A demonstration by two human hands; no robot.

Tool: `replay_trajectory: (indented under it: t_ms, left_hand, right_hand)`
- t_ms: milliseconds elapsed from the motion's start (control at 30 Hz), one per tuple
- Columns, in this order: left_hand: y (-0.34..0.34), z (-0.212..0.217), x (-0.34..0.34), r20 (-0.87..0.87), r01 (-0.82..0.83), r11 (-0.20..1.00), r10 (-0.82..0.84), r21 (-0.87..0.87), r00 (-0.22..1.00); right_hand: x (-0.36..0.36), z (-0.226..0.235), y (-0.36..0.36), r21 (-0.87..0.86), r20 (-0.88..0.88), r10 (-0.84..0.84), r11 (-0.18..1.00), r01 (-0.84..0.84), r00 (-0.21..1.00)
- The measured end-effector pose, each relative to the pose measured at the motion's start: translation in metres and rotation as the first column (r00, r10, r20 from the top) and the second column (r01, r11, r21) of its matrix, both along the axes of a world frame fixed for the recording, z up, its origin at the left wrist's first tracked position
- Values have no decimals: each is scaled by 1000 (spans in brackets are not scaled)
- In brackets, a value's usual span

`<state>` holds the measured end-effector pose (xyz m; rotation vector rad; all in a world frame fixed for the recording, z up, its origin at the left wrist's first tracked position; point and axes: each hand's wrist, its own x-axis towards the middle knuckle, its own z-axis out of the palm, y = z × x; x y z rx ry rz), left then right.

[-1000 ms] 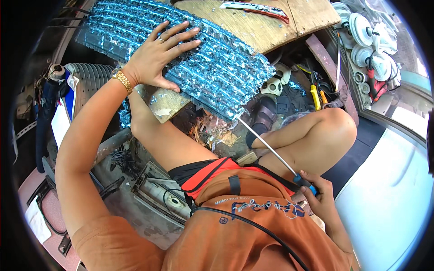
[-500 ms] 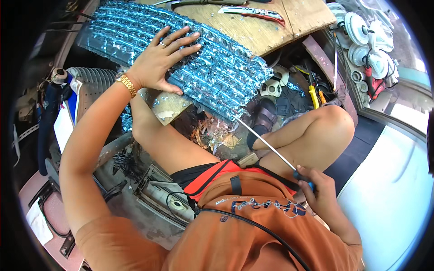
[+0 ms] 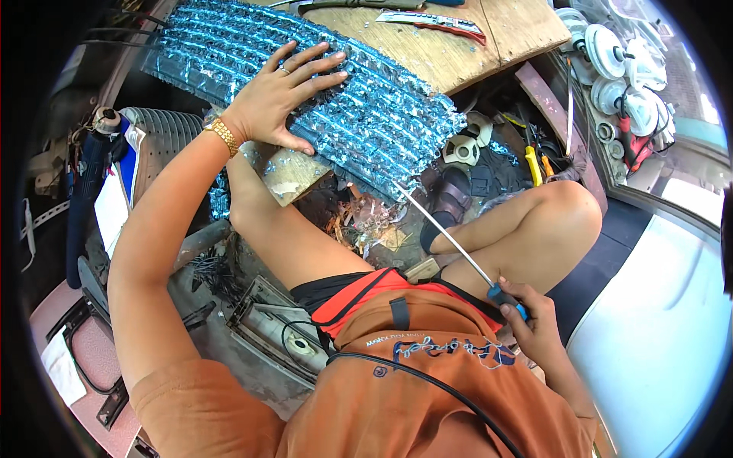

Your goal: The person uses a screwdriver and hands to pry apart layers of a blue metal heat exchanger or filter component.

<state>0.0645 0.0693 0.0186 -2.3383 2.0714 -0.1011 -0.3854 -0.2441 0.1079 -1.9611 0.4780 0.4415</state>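
Note:
A long panel with rows of shiny, frayed blue metallic strips slants across the top of the view, partly on a wooden board. My left hand lies on it with fingers spread, the thumb at its near edge. In my right hand, by my right thigh, is the blue handle of a screwdriver. Its long thin shaft reaches up and left, and the tip meets the panel's near right corner. Whether the tip is pushed under the strips I cannot tell.
A red box cutter rests on the wooden board. Yellow-handled pliers stand beyond my right knee, near white plastic rings. White round parts are heaped at far right. Scraps litter the floor between my legs.
My right hand has shifted slightly on the screwdriver, and more of the blue handle shows. The tip stays at the panel's corner. My left hand keeps its place on the panel.

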Motion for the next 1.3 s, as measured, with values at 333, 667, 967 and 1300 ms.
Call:
replay_trajectory:
  t_ms: [333,667,967,1300]
  left_hand:
    - [-4,2,-4,-9,-16,999,16,47,1000]
    - [2,2,0,-15,-12,1000,12,24,1000]
    - [0,8,-6,-5,5,1000,-5,15,1000]
    - [6,6,-9,-1,-22,999,22,-30,1000]
  right_hand:
    - [37,9,-12,58,-24,100,993,-99,995]
    - [29,2,-15,-196,81,286,944,-266,955]
    - [4,-3,-6,217,10,-277,938,269,961]
    - [19,3,15,11,-109,-44,999,45,993]
